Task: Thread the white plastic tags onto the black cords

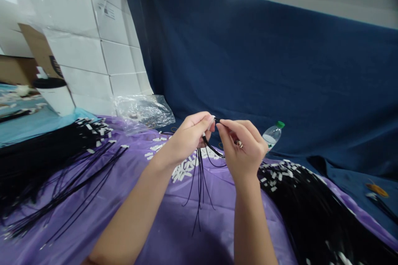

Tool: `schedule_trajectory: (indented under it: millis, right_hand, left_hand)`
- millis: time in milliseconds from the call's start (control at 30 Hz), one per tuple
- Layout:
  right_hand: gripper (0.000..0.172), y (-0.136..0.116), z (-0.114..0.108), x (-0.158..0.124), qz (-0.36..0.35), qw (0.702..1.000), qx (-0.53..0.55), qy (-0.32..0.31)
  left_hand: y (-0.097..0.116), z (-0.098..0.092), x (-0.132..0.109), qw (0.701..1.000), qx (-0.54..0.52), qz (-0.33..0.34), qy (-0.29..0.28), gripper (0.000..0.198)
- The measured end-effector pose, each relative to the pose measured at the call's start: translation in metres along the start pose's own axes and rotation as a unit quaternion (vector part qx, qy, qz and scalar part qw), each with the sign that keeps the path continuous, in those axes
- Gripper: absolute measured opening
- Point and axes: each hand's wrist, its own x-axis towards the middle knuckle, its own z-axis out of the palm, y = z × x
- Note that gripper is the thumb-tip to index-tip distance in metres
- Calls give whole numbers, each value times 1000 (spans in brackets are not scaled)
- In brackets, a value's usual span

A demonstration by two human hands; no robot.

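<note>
left hand (194, 130): grip closed on a small white piece (213, 118). right hand (244, 143): grip pinched on black cord (217, 120) just beside it, apparently to steady both. loose cords (200, 169) hang over the middle of the purple cloth (220, 211), between black bundles (314, 211) near its left and right edges.

left hand (199, 129) is pinching thumb-to-finger | right hand (245, 140) is pinching just beside it | left forearm (133, 211) is slanting inward | right forearm (251, 223) is pointing nearly straight ahead

The left hand (192, 133) partly hides a white connector (213, 117).
</note>
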Motion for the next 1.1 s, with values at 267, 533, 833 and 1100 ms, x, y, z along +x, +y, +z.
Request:
schedule_trajectory:
  millis: [267,533,833,1100]
  right_hand:
    - [13,1,-3,-2,-33,999,-18,-12]
    - [14,3,-2,-3,-35,999,-26,6]
    - [16,2,-2,-3,-36,999,-6,10]
    - [16,1,-3,-3,-42,999,-21,-1]
  left_hand:
    - [2,1,-3,1000,4,-13,-16,32]
    - [5,3,-6,1000,-21,-19,-12,31]
    - [7,4,-7,999,-22,-22,-10,31]
    - [5,5,-7,1000,-4,-6,-12,33]
